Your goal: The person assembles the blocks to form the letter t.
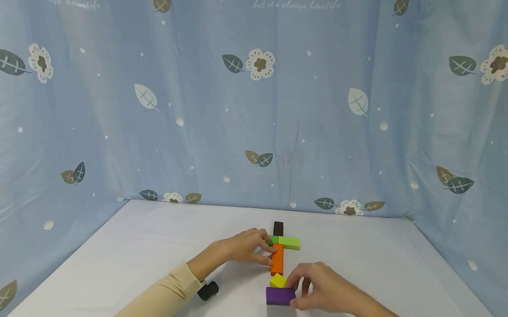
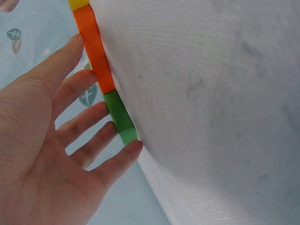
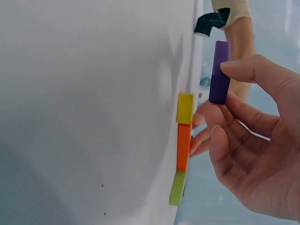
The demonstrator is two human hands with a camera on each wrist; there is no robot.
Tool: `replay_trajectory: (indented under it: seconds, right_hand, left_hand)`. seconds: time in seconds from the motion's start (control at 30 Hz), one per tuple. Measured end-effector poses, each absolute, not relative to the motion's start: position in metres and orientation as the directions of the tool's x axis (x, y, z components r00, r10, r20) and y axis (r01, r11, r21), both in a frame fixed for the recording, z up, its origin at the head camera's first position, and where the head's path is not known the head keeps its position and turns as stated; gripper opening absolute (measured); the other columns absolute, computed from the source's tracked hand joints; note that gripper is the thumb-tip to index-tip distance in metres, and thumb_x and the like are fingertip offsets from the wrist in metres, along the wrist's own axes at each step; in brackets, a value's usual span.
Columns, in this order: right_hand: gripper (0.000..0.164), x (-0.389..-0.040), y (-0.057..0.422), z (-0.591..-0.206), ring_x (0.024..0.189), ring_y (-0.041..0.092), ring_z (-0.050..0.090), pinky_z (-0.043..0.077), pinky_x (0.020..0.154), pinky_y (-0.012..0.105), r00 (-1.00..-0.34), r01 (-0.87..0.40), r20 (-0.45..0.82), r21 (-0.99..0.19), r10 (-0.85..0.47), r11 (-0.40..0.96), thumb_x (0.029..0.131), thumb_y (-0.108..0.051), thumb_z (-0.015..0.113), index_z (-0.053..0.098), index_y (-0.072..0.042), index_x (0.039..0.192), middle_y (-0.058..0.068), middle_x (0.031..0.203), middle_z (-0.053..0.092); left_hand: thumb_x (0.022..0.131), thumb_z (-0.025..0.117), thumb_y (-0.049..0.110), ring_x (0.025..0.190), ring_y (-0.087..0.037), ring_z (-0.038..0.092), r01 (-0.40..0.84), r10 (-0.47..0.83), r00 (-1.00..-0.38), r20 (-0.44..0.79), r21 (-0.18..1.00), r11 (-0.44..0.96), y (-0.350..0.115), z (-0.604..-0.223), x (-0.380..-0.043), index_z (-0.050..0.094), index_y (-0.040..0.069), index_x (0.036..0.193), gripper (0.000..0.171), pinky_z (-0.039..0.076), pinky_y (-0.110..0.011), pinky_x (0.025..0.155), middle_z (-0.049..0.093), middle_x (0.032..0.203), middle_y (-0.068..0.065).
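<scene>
A purple block is pinched between the thumb and fingers of my right hand. In the right wrist view the block is held up off the white table. Just beyond it lies a yellow block, turned at an angle by the near end of a long orange block. My left hand has its fingers spread along the left side of the row. In the left wrist view its fingertips are at the orange block and a green block.
A light green block extends right from the row's far part, with a dark block behind it. A black wrist camera sits by the left sleeve. Blue patterned curtain surrounds the white table.
</scene>
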State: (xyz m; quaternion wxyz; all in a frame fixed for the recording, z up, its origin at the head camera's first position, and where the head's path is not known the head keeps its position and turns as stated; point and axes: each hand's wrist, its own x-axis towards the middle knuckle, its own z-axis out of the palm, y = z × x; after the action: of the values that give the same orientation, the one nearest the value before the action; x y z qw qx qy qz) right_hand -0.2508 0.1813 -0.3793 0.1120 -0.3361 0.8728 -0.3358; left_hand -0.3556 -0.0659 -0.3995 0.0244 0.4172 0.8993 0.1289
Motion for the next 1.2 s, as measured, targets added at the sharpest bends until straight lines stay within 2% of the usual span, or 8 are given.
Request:
replay_trajectory:
  seconds: [0.3,1.2]
  right_hand:
    - [0.024,-0.254,0.188,-0.379,0.075,0.003,0.061,0.052,0.062,0.021,-0.749,-0.522,0.050,-0.658,-0.661,0.543,0.081,-0.027,0.079,0.071,-0.019,0.102,-0.011,0.096,0.069]
    - [0.022,-0.257,0.206,-0.379,0.073,0.001,0.062,0.052,0.061,0.022,-0.750,-0.539,0.089,-0.655,-0.655,0.529,0.082,-0.026,0.078,0.070,-0.018,0.101,-0.007,0.096,0.069]
  left_hand:
    - [0.087,0.072,0.045,0.114,-0.016,0.056,0.738,0.754,-0.654,0.060,0.267,0.619,-0.067,-0.400,-0.357,0.069,0.021,0.124,0.045,0.048,-0.027,0.097,0.062,0.127,-0.004]
    - [0.086,0.071,0.049,0.116,-0.016,0.054,0.722,0.738,-0.673,0.041,0.252,0.645,-0.066,-0.402,-0.358,0.069,0.023,0.125,0.047,0.046,-0.029,0.098,0.060,0.128,-0.001]
